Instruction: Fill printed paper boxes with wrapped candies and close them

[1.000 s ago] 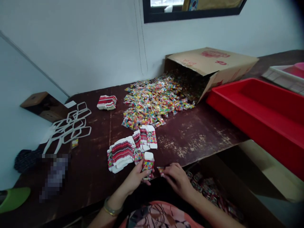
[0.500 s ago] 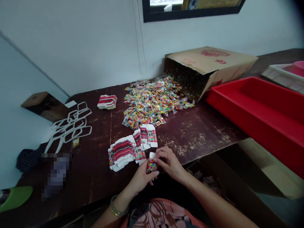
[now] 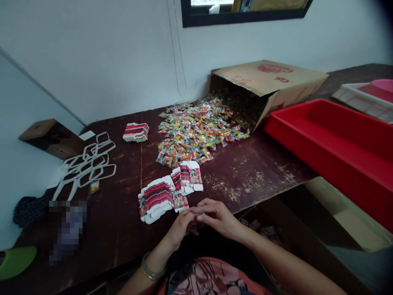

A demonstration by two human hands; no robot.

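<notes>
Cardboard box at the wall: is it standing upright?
No, the cardboard box lies on its side, small colourful packets spilling from its opening.

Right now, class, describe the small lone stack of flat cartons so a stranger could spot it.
Find the dark table with the candy pile spilling from a tipped box. Just left of the pile, near the wall, lies the stack. Unlike the fanned cartons at the near edge, it is neat, small and apart.

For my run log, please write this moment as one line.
left hand: holds small box | right hand: covers its top | nearby: flat box stack, candy pile
</notes>
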